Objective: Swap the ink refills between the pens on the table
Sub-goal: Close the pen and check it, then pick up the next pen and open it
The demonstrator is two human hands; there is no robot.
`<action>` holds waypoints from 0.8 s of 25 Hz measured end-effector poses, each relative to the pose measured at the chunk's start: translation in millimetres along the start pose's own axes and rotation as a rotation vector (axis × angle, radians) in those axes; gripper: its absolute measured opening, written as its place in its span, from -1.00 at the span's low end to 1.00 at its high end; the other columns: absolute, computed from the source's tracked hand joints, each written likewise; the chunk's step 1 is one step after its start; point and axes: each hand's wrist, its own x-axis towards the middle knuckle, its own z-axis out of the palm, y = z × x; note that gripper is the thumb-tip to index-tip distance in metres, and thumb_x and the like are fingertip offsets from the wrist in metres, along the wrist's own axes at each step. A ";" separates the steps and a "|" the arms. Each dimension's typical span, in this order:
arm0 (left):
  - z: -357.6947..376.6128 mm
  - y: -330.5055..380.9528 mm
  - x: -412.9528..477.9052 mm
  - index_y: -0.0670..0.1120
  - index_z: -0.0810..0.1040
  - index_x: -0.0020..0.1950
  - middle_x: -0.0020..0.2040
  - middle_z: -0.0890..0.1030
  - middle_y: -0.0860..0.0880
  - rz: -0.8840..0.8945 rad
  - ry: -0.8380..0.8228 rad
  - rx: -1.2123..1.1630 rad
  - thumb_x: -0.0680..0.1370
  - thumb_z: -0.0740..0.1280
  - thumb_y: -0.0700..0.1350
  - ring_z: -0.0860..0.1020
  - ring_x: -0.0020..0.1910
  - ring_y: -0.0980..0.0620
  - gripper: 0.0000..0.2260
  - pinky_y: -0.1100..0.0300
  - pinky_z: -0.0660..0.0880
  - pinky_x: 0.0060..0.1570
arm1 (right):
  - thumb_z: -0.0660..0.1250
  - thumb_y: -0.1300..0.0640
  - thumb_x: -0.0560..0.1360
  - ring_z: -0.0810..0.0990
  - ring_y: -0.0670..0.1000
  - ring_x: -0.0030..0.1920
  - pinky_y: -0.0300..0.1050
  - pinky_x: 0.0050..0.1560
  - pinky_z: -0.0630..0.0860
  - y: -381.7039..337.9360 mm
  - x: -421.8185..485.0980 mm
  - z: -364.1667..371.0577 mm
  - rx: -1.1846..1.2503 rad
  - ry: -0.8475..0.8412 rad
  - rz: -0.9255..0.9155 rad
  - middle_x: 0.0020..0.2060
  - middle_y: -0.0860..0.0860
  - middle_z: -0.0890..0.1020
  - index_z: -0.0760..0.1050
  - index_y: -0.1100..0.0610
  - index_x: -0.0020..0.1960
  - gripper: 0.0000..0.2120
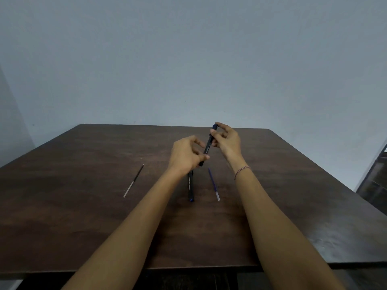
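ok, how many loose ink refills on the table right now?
2. A dark refill lies left of the left hand; a blue refill lies right of the pen on the table, below the right hand. None seems hidden.

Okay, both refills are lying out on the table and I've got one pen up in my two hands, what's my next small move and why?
Probably free your left hand, keep the held pen in your right hand, and pick up one refill. The dark refill and the blue refill both lie loose, the other pen rests between them. I can't tell which refill came from which pen.
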 end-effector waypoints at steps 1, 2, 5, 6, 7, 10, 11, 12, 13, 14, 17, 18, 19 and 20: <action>3.9 5.2 -5.2 -0.09 0.59 -0.05 -0.31 0.61 0.04 0.017 -0.033 -0.026 0.30 0.57 -0.19 0.57 -0.37 0.19 -0.71 0.35 0.55 -0.31 | 0.37 0.23 0.51 0.54 -0.08 -0.40 -0.20 -0.23 0.58 -0.3 0.9 -7.9 0.034 -0.005 0.056 -0.23 0.09 0.62 0.46 0.22 0.28 -0.65; 8.2 10.8 -9.4 -0.10 0.61 -0.05 -0.31 0.59 0.06 0.035 -0.065 -0.044 0.27 0.58 -0.20 0.54 -0.38 0.23 -0.70 0.45 0.50 -0.33 | 0.38 0.25 0.50 0.52 -0.08 -0.42 -0.26 -0.29 0.56 -2.2 1.2 -17.8 0.055 -0.025 0.104 -0.25 0.07 0.62 0.47 0.26 0.27 -0.65; 25.5 27.8 -23.3 -0.14 0.63 -0.03 -0.32 0.56 0.14 0.034 -0.140 -0.087 0.23 0.59 -0.21 0.52 -0.38 0.29 -0.66 0.52 0.46 -0.32 | 0.38 0.29 0.49 0.51 -0.12 -0.47 -0.36 -0.40 0.53 -7.5 0.9 -50.4 0.010 -0.142 0.181 -0.27 0.06 0.61 0.48 0.32 0.23 -0.67; 33.2 33.6 -28.1 -0.14 0.63 -0.01 -0.31 0.56 0.15 0.027 -0.163 -0.097 0.24 0.59 -0.21 0.53 -0.36 0.29 -0.64 0.49 0.49 -0.27 | 0.39 0.29 0.48 0.51 -0.10 -0.44 -0.37 -0.41 0.53 -9.5 -0.4 -61.2 -0.028 -0.180 0.192 -0.27 0.06 0.61 0.48 0.32 0.22 -0.68; 41.7 39.0 -33.0 -0.13 0.63 0.01 -0.28 0.57 0.14 0.026 -0.183 -0.092 0.24 0.59 -0.19 0.54 -0.32 0.28 -0.64 0.44 0.52 -0.20 | 0.39 0.28 0.48 0.50 -0.08 -0.41 -0.38 -0.40 0.53 -10.8 -2.5 -71.7 -0.071 -0.212 0.202 -0.26 0.06 0.61 0.49 0.31 0.21 -0.69; 66.3 51.1 -48.1 -0.11 0.60 0.08 -0.10 0.65 0.01 0.061 -0.207 0.007 0.28 0.57 -0.14 0.59 -0.17 0.16 -0.60 0.29 0.56 -0.05 | 0.37 0.27 0.50 0.45 -0.06 -0.38 -0.39 -0.41 0.51 -9.1 -9.0 -96.2 -0.183 -0.268 0.223 -0.29 0.05 0.59 0.50 0.29 0.20 -0.72; 73.6 54.1 -53.4 -0.11 0.59 0.11 -0.06 0.66 -0.03 0.104 -0.204 0.072 0.30 0.56 -0.10 0.60 -0.12 0.12 -0.59 0.23 0.57 -0.03 | 0.35 0.26 0.52 0.45 -0.06 -0.38 -0.37 -0.40 0.50 -6.3 -10.9 -102.3 -0.217 -0.266 0.220 -0.30 0.04 0.57 0.51 0.29 0.19 -0.74; 80.1 56.4 -58.9 -0.09 0.57 0.11 -0.04 0.66 -0.04 0.162 -0.193 0.150 0.32 0.55 -0.06 0.61 -0.09 0.08 -0.59 0.19 0.57 -0.04 | 0.32 0.22 0.54 0.46 -0.06 -0.36 -0.36 -0.37 0.49 -2.4 -12.7 -107.1 -0.253 -0.245 0.207 -0.30 0.03 0.56 0.53 0.28 0.17 -0.76; 86.1 58.2 -64.8 -0.07 0.55 0.10 -0.05 0.65 -0.04 0.228 -0.175 0.240 0.33 0.53 -0.02 0.61 -0.08 0.04 -0.61 0.16 0.56 -0.09 | 0.29 0.16 0.57 0.47 -0.05 -0.32 -0.33 -0.33 0.47 2.7 -14.2 -111.0 -0.273 -0.215 0.194 -0.31 0.01 0.55 0.56 0.27 0.14 -0.76; 90.7 59.5 -69.9 -0.06 0.52 0.07 -0.06 0.64 -0.03 0.294 -0.151 0.342 0.35 0.51 0.03 0.60 -0.09 0.01 -0.62 0.16 0.53 -0.15 | 0.25 0.08 0.59 0.48 -0.05 -0.28 -0.31 -0.28 0.44 8.6 -15.7 -113.7 -0.272 -0.187 0.189 -0.31 -0.01 0.55 0.59 0.26 0.11 -0.72; 96.7 58.2 -74.9 -0.05 0.41 0.05 -0.09 0.59 -0.04 0.379 -0.056 0.543 0.33 0.47 0.16 0.55 -0.09 -0.03 -0.55 0.13 0.41 -0.24 | 0.13 -0.11 0.61 0.45 -0.12 -0.25 -0.24 -0.06 0.39 23.5 -22.6 -116.5 -0.295 -0.150 0.185 -0.25 -0.02 0.60 0.65 0.18 0.06 -0.56; 95.9 56.2 -73.7 -0.05 0.39 0.06 -0.08 0.58 -0.03 0.364 -0.035 0.544 0.31 0.47 0.20 0.53 -0.07 -0.02 -0.49 0.11 0.42 -0.22 | 0.09 -0.14 0.61 0.48 -0.10 -0.18 -0.20 0.02 0.39 27.3 -23.1 -116.8 -0.346 -0.150 0.165 -0.16 0.02 0.63 0.66 0.15 0.04 -0.53; 95.4 54.0 -72.9 -0.05 0.37 0.08 -0.06 0.56 -0.02 0.345 -0.025 0.537 0.29 0.47 0.23 0.51 -0.02 -0.02 -0.44 0.10 0.44 -0.18 | 0.06 -0.14 0.62 0.52 -0.05 -0.06 -0.16 0.12 0.39 30.0 -22.5 -117.3 -0.401 -0.146 0.145 -0.04 0.06 0.65 0.67 0.13 0.03 -0.51; 95.4 52.1 -72.1 -0.05 0.36 0.11 -0.01 0.55 -0.02 0.329 -0.018 0.536 0.27 0.47 0.26 0.49 0.03 -0.02 -0.39 0.08 0.45 -0.13 | 0.03 -0.13 0.63 0.52 0.03 0.10 -0.11 0.25 0.36 31.3 -21.5 -117.2 -0.460 -0.142 0.124 0.06 0.11 0.65 0.67 0.13 0.03 -0.49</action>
